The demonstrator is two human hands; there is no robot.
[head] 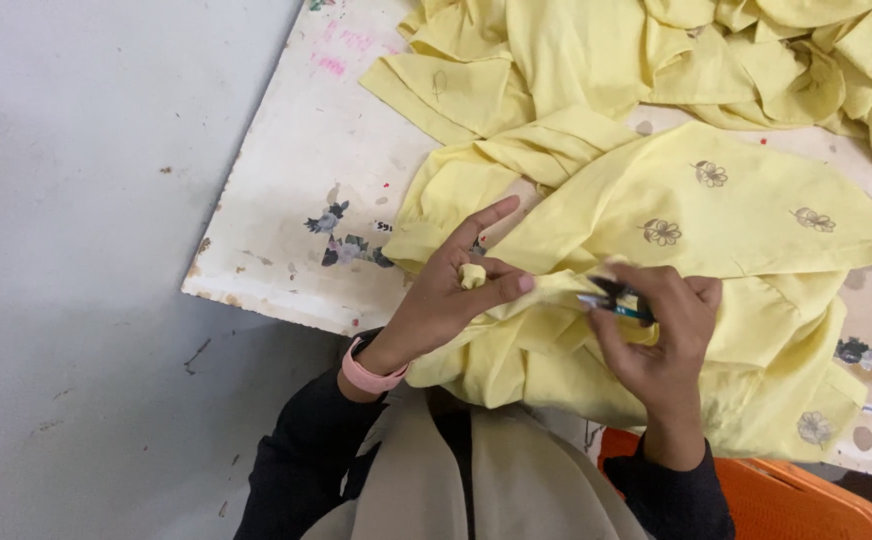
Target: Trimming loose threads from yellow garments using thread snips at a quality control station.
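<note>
The white worktable (296,170), scuffed and printed with small dark flowers, fills the middle of the head view, with bare grey floor (66,250) to its left. Across its far side, well beyond both sets of fingers, lies a heap of pale yellow garments (656,50). Nearer, one yellow garment (716,220) with small embroidered brown flowers is spread over the table's near edge and drapes down toward the lap; both hands are on it.

The left hand (451,290) has gathered a fold of the fabric near a cuff — thumb and fingers are closed narrowly on it, and a small yellow nub of cloth pokes out between them, while the forefinger points up and away. Just to the right of those fingertips, with a short stretch of fabric taut between, the right hand (661,335) is curled around a small thread snipper (611,298) with a teal grip, its dark blades pointing toward the left fingers and lying close against the cloth.

The garment looks light, thin and limp; it should slide and bunch easily, so a pinch close beside the blades would seem the surest hold. Cloth this fine could probably be nicked if it puckers.

Room is open leftward of the left fingers, where bare tabletop runs to a chipped edge. An orange plastic crate (786,500) sits below the right wrist. A pink wristband (371,375) circles the left wrist.
</note>
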